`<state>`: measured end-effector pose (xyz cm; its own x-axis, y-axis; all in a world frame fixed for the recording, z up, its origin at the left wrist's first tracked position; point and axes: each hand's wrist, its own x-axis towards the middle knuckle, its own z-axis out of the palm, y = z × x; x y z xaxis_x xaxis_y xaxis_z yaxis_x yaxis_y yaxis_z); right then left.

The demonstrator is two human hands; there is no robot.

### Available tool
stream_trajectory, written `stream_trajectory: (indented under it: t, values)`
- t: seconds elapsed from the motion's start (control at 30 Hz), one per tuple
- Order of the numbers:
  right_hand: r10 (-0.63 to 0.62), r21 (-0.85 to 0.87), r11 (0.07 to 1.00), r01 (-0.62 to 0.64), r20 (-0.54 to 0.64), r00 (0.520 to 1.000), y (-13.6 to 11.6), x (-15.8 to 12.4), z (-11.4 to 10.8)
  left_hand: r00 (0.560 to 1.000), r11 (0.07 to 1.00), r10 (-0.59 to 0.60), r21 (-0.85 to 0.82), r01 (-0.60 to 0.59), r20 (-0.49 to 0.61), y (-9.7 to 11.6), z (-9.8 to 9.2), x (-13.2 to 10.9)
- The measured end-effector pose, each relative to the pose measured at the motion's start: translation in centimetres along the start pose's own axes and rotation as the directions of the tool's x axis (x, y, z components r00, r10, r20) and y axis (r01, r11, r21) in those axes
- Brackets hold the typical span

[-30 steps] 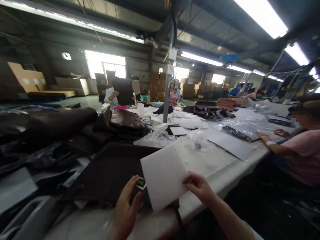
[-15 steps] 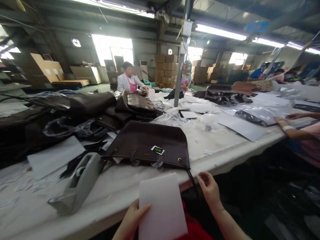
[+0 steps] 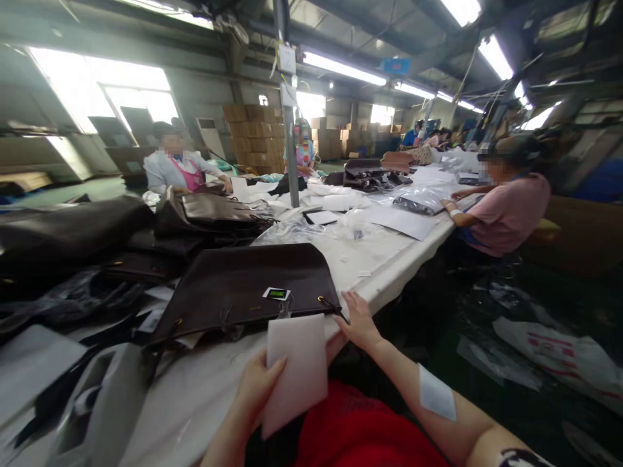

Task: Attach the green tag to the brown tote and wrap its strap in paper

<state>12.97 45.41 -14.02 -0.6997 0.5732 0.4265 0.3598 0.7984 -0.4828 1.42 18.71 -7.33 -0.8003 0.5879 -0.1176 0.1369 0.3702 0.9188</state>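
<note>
The left hand (image 3: 253, 389) pinches a white sheet (image 3: 296, 370) between thumb and fingers, below the near edge of the counter (image 3: 189, 383). Held by one side only, the sheet could bend or slip to the floor if that pinch loosens. A gray tape dispenser (image 3: 100, 402) stands to the left. The right hand (image 3: 359, 321) is open, fingers nearly straight, beside the strap (image 3: 335, 306); whether it touches the strap I cannot tell. A tug there could drag the dark brown bag (image 3: 257, 275), which lies flat near the counter's edge. Its tag (image 3: 276, 294) sits just beyond the sheet and might snag on it. Farther back lie clear plastic (image 3: 292, 228) and more bags (image 3: 214, 211); a co-worker in pink (image 3: 509, 211) sits at the right.
</note>
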Motion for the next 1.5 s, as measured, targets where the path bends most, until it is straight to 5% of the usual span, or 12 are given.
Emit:
stream_trajectory:
  t: [0.07,0.3,0.47,0.6,0.9,1.03,1.13,1.23,1.37,1.5]
  values:
    - [0.002,-0.078,0.997,0.004,0.08,0.997,-0.8,1.1,1.7,1.0,0.999,0.021,0.025,-0.021,-0.007,0.0,-0.5,0.4]
    - [0.004,-0.128,0.992,0.003,0.054,0.999,-0.1,2.0,6.2,0.999,0.983,0.018,-0.181,-0.013,0.027,-2.3,-1.5,0.6]
    - [0.042,-0.154,0.988,-0.019,0.148,0.988,-0.8,3.6,5.5,0.99,0.987,0.05,-0.161,-0.029,0.132,-0.7,-1.1,1.4]
    - [0.051,-0.148,0.989,-0.028,0.15,0.987,-1.9,4.3,4.9,0.993,0.991,0.02,-0.132,-0.005,0.113,0.1,0.4,1.5]
    - [0.079,0.084,0.995,-0.06,-0.248,0.966,0.3,-1.1,2.7,0.942,0.987,-0.156,0.024,0.156,0.297,1.0,1.4,-0.5]
    - [0.192,0.302,0.947,-0.107,-0.267,0.944,1.0,-2.9,1.1,0.918,0.984,-0.176,0.088,0.155,0.355,0.7,2.7,-0.9]
    - [0.293,0.443,0.874,-0.199,-0.153,0.944,1.5,-3.5,0.6,0.914,0.985,-0.174,0.071,0.159,0.366,0.9,4.2,-0.8]
    - [0.367,0.494,0.786,-0.371,0.11,0.924,2.4,-4.2,0.4,0.915,0.981,-0.189,0.032,0.19,0.356,0.8,5.4,-0.5]
    - [0.197,0.516,0.721,-0.462,0.487,0.851,3.1,-4.1,-1.9,0.917,0.965,-0.235,-0.034,0.259,0.321,0.3,6.2,-0.3]
    - [0.093,0.563,0.668,-0.486,0.584,0.806,1.3,-3.8,-6.5,0.908,0.944,-0.25,-0.126,0.306,0.337,0.5,7.4,0.1]
